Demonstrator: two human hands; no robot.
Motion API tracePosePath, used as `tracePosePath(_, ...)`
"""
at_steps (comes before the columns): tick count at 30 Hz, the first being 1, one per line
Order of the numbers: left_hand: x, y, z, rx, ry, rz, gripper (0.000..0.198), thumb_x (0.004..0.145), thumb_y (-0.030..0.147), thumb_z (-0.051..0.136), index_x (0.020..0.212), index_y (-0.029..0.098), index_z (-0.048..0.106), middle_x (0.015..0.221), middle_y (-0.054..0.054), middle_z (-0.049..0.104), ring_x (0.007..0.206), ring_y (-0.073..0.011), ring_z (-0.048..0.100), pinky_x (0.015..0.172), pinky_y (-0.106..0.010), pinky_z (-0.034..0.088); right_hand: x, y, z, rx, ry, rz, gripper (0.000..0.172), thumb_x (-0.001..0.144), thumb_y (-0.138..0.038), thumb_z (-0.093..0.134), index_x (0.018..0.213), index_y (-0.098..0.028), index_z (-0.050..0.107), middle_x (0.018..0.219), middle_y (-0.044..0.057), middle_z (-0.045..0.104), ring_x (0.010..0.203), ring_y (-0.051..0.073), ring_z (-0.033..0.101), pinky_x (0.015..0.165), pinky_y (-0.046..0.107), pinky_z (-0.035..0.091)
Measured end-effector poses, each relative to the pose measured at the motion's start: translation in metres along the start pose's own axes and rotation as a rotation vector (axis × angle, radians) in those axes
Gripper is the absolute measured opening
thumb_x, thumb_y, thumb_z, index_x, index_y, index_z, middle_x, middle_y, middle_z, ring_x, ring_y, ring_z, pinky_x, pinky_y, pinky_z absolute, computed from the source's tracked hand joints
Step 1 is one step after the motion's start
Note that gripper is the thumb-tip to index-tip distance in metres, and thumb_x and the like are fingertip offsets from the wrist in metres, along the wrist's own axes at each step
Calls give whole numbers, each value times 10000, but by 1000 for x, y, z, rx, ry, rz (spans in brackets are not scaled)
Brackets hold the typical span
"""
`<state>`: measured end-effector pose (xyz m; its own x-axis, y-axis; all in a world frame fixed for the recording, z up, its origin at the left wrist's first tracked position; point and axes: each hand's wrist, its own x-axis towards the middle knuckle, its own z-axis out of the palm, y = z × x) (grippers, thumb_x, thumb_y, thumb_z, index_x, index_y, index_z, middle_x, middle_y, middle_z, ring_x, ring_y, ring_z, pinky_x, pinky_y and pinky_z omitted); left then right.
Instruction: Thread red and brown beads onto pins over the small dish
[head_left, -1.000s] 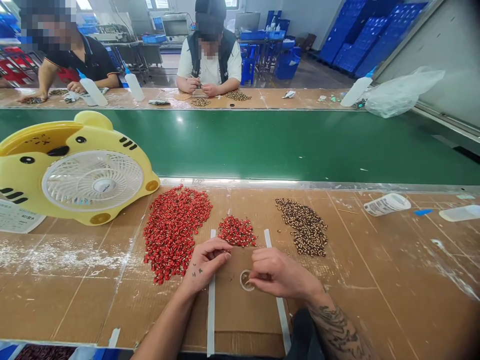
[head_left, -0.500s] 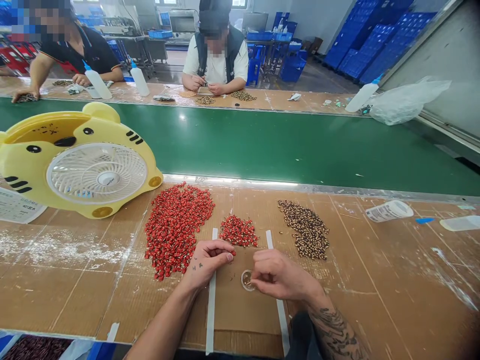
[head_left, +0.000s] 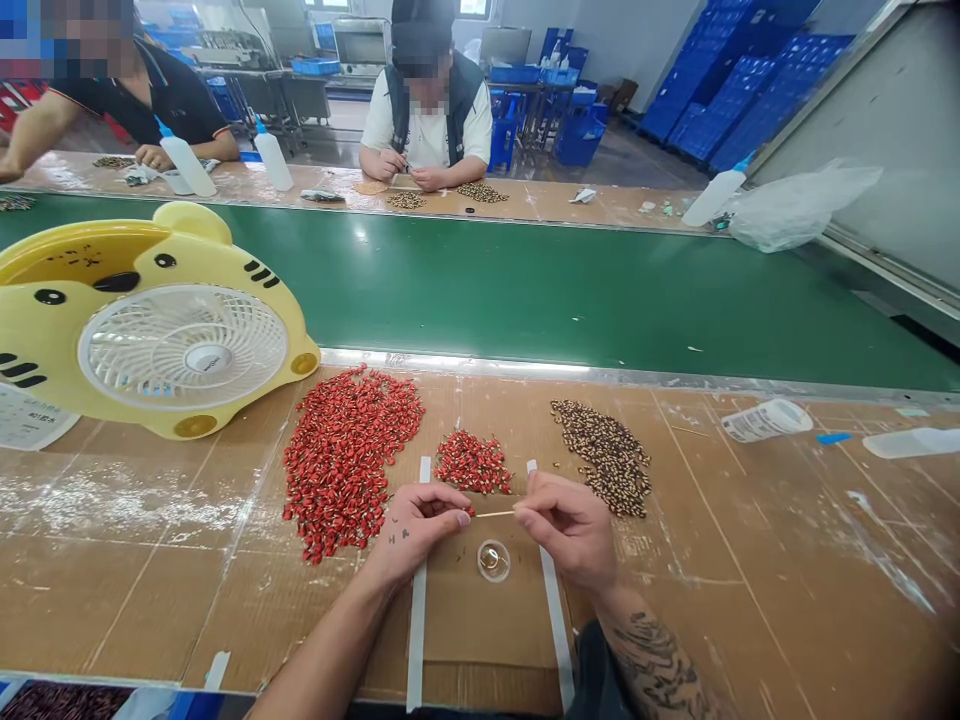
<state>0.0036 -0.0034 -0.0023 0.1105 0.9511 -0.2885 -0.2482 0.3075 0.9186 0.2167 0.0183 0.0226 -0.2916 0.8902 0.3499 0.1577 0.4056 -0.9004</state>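
Between thumb and fingers, my left hand (head_left: pixel 424 525) pinches a small red piece (head_left: pixel 471 511), mostly hidden by the fingertips. My right hand (head_left: pixel 568 525) is closed on a thin wooden stick (head_left: pixel 495 514), whose far tip reaches the red piece. Below the stick, a small clear round dish (head_left: pixel 493 561) with a little clear liquid sits on a cardboard pad (head_left: pixel 487 630) edged by white tape strips. Just beyond my hands lies a small heap of red pieces (head_left: pixel 472 463). A larger red heap (head_left: pixel 352 450) spreads to the left, and dark-and-gold pieces (head_left: pixel 606 455) lie at right.
A yellow animal-faced fan (head_left: pixel 187 335) stands at left. Across the green belt (head_left: pixel 525 290), two people sit at a bench with white squeeze bottles (head_left: pixel 274 160). At right lie a white tub (head_left: pixel 766 420), a blue cap (head_left: pixel 832 438) and a bottle (head_left: pixel 911 443).
My right hand has risen from the dish, bringing the stick up to the red piece in my left hand. The dish is now uncovered. The view has shifted slightly.
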Motion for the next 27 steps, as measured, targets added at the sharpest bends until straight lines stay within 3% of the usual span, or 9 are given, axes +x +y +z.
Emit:
tracePosePath(9,0,0,0,24,-5,-11,137,648,252,812,739,157,772,626,-11,684,556,-119,562,545,-217,412,3,-1,3,-132,-35,-21,200,891,-266,606,719,-188,669,571,-22,473,545,133,448,541,269,347)
tracePosePath(14,0,3,2,37,4,-1,133,646,249,811,730,156,767,608,-3,675,546,-118,560,537,-215,408,2,0,7,-206,1,-18,322,890,-251,590,585,-191,506,560,-40,391,529,117,386,528,262,291)
tracePosePath(18,0,3,2,34,-2,12,102,655,219,801,733,161,768,632,-1,685,562,-111,561,549,-208,412,3,1,0,-140,8,-14,370,907,-275,559,569,-198,433,551,-45,365,531,119,367,530,259,281)
tracePosePath(20,0,2,1,45,-3,17,102,661,217,799,741,161,769,653,-7,695,577,-115,568,560,-210,416,4,0,-4,-115,-64,-12,398,915,-312,542,557,-201,406,542,-49,348,522,118,355,525,258,276)
tracePosePath(25,2,-5,-4,55,-11,-2,155,683,271,802,779,154,769,665,-20,694,582,-129,575,559,-221,416,10,-5,-10,-363,-511,-10,400,893,-348,617,559,-179,476,554,-40,451,550,111,420,551,250,293)
tracePosePath(27,3,-8,-6,45,-1,-1,159,683,276,806,781,157,769,671,-20,695,583,-127,571,558,-215,411,13,-4,-18,-435,-482,42,383,900,-371,625,586,-175,530,573,-30,502,563,117,460,556,246,318)
